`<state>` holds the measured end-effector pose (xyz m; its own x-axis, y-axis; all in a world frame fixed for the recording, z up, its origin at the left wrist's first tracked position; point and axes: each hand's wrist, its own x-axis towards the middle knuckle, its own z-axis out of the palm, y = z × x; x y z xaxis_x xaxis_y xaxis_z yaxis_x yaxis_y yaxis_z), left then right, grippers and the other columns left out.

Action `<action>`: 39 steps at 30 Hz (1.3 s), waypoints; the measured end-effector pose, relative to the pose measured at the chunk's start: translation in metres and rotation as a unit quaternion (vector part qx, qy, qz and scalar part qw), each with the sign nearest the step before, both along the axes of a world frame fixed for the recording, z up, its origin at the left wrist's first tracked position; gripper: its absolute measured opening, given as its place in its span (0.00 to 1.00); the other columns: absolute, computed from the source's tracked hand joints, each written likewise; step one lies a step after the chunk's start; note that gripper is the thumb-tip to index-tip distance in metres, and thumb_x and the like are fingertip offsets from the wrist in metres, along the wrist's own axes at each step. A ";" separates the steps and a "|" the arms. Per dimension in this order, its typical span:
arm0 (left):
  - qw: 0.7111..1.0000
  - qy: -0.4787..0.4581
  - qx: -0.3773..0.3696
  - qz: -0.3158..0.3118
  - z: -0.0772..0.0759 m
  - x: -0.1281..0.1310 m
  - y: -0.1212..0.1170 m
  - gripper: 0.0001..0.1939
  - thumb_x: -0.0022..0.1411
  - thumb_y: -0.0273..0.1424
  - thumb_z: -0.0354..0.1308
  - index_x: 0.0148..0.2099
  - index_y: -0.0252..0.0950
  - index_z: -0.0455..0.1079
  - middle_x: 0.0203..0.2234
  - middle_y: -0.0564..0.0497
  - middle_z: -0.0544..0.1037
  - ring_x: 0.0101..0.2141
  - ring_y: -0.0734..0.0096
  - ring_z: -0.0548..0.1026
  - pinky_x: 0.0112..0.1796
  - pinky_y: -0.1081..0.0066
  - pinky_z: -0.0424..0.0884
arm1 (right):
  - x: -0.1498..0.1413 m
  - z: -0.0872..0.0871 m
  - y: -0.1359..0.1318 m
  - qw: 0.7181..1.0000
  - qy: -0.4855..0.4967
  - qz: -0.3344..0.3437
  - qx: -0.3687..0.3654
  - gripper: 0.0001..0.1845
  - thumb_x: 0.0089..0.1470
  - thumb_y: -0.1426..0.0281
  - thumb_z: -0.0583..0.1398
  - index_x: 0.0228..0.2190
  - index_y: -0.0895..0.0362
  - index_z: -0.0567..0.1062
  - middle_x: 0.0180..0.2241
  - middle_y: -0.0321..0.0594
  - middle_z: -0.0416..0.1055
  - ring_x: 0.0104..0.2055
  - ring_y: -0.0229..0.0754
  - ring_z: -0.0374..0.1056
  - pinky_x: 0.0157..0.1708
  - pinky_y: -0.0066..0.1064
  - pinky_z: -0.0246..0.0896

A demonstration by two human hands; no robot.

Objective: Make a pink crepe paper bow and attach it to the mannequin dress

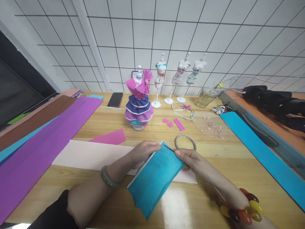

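Note:
A blue sheet of crepe paper (156,176) with a white strip along its left edge hangs tilted between my hands, above the table. My left hand (144,152) is closed on its upper left corner, the thumb on top. At the upper right edge my right hand (189,159) pinches the sheet between thumb and fingers. A thin dark line (169,148) runs along the top edge between both hands; whether it is a tool or a fold I cannot tell. Just behind my right hand lies a roll of tape (186,141). Under the sheet is a long pale pink paper strip (95,155).
A small dress form in a ruffled paper dress (139,108) stands behind my hands, beside several bare white dress forms (160,74). Purple paper (47,143) lies left, a blue strip (259,156) right. A glass cup (206,97), phone (115,100) and bead plate (211,125) are farther back.

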<state>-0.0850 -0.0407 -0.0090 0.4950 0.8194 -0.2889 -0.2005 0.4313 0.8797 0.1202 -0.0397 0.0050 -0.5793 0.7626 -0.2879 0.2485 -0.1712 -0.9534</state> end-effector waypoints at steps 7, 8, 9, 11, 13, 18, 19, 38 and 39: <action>0.999 0.023 0.025 0.006 -0.001 0.000 0.000 0.16 0.52 0.40 0.57 0.23 0.33 0.61 0.17 0.58 0.60 0.20 0.79 0.56 0.24 0.74 0.52 | -0.001 0.001 -0.001 1.000 -0.002 -0.003 -0.019 0.20 0.54 0.54 0.52 0.26 0.59 0.68 0.19 0.30 0.48 0.21 0.32 0.46 0.21 0.26 0.41; 0.999 0.029 0.028 0.001 -0.001 0.000 0.000 0.16 0.52 0.40 0.56 0.23 0.33 0.60 0.17 0.58 0.59 0.20 0.80 0.56 0.23 0.74 0.52 | -0.001 0.001 -0.001 1.000 -0.003 -0.004 -0.020 0.20 0.53 0.54 0.52 0.25 0.58 0.68 0.19 0.30 0.49 0.21 0.32 0.46 0.22 0.26 0.42; 0.999 0.035 0.029 -0.003 -0.002 0.000 -0.001 0.16 0.52 0.41 0.56 0.23 0.33 0.60 0.17 0.58 0.59 0.20 0.80 0.55 0.23 0.74 0.51 | -0.001 0.001 -0.002 1.000 -0.002 -0.006 -0.021 0.20 0.53 0.53 0.52 0.25 0.58 0.68 0.19 0.30 0.49 0.21 0.32 0.46 0.22 0.26 0.42; 0.998 0.049 0.036 -0.007 -0.001 0.000 -0.001 0.17 0.52 0.42 0.55 0.23 0.33 0.60 0.17 0.58 0.57 0.20 0.80 0.54 0.23 0.74 0.50 | -0.002 0.002 -0.002 1.000 -0.003 -0.012 -0.024 0.21 0.53 0.53 0.53 0.25 0.58 0.68 0.19 0.29 0.49 0.21 0.32 0.47 0.21 0.26 0.43; 0.997 0.063 0.041 -0.009 0.001 0.001 -0.001 0.18 0.52 0.42 0.55 0.22 0.34 0.58 0.17 0.58 0.56 0.20 0.80 0.53 0.22 0.74 0.49 | -0.002 0.004 -0.003 1.000 -0.008 -0.016 -0.025 0.21 0.52 0.52 0.53 0.25 0.58 0.69 0.19 0.30 0.49 0.21 0.32 0.47 0.21 0.26 0.44; 0.995 0.080 0.054 -0.031 0.002 0.004 -0.002 0.18 0.53 0.41 0.55 0.21 0.34 0.56 0.17 0.58 0.56 0.20 0.79 0.53 0.22 0.74 0.50 | -0.003 0.007 -0.003 0.999 -0.023 -0.023 -0.004 0.20 0.52 0.54 0.54 0.27 0.58 0.73 0.20 0.32 0.57 0.23 0.33 0.51 0.24 0.26 0.49; 0.994 0.081 0.058 -0.034 0.002 0.005 -0.002 0.18 0.53 0.41 0.54 0.21 0.34 0.56 0.17 0.58 0.56 0.20 0.79 0.53 0.22 0.74 0.50 | -0.003 0.007 -0.003 0.999 -0.023 -0.022 -0.001 0.20 0.52 0.54 0.54 0.29 0.58 0.74 0.22 0.33 0.61 0.24 0.34 0.53 0.26 0.27 0.51; 0.997 0.060 0.040 -0.034 0.000 0.006 -0.004 0.18 0.54 0.41 0.54 0.22 0.35 0.56 0.17 0.57 0.56 0.20 0.79 0.54 0.22 0.73 0.50 | -0.003 0.001 -0.002 1.000 -0.007 -0.020 -0.003 0.22 0.51 0.52 0.54 0.28 0.60 0.73 0.22 0.34 0.61 0.24 0.34 0.53 0.25 0.26 0.51; 0.997 0.060 0.038 -0.033 0.000 0.006 -0.004 0.17 0.54 0.41 0.54 0.22 0.35 0.57 0.17 0.57 0.56 0.20 0.79 0.54 0.22 0.73 0.50 | -0.003 0.000 -0.002 1.000 -0.007 -0.020 -0.003 0.22 0.52 0.53 0.54 0.28 0.60 0.72 0.22 0.34 0.60 0.24 0.34 0.52 0.25 0.26 0.50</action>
